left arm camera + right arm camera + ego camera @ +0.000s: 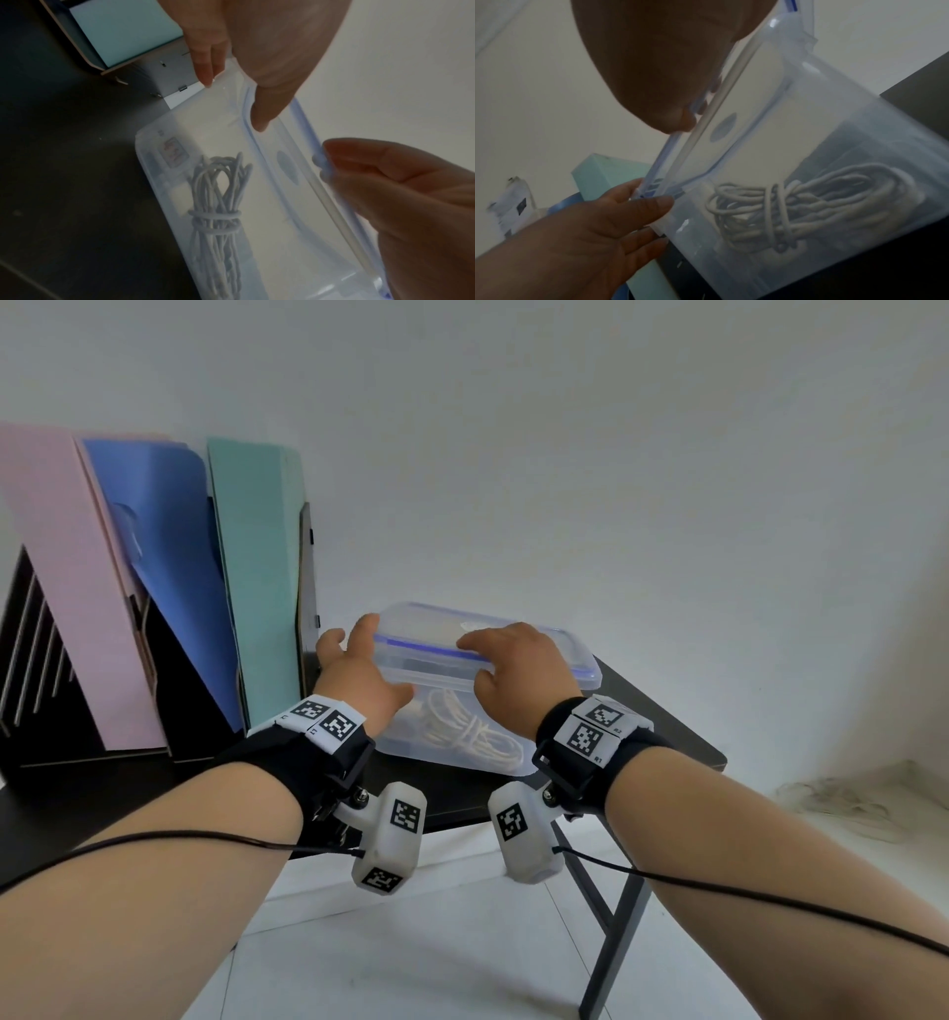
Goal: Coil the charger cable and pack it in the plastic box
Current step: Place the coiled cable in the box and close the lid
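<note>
A clear plastic box [452,711] stands on the black table [662,711]. Inside it lies the white charger cable [472,737], coiled and wrapped round its middle, seen through the wall [218,203] [795,207]. The lid [436,629], clear with a blue seal, lies over the box with its near edge slightly raised. My left hand [359,660] holds the lid's left end, fingers on top and thumb at the front. My right hand [498,660] pinches the lid's near rim further right, fingers on top and thumb under it [334,162].
A black file rack [46,660] with pink, blue and teal folders [257,582] stands just left of the box, close to my left hand. The table's right corner [719,760] ends a little past the box. A white wall rises behind.
</note>
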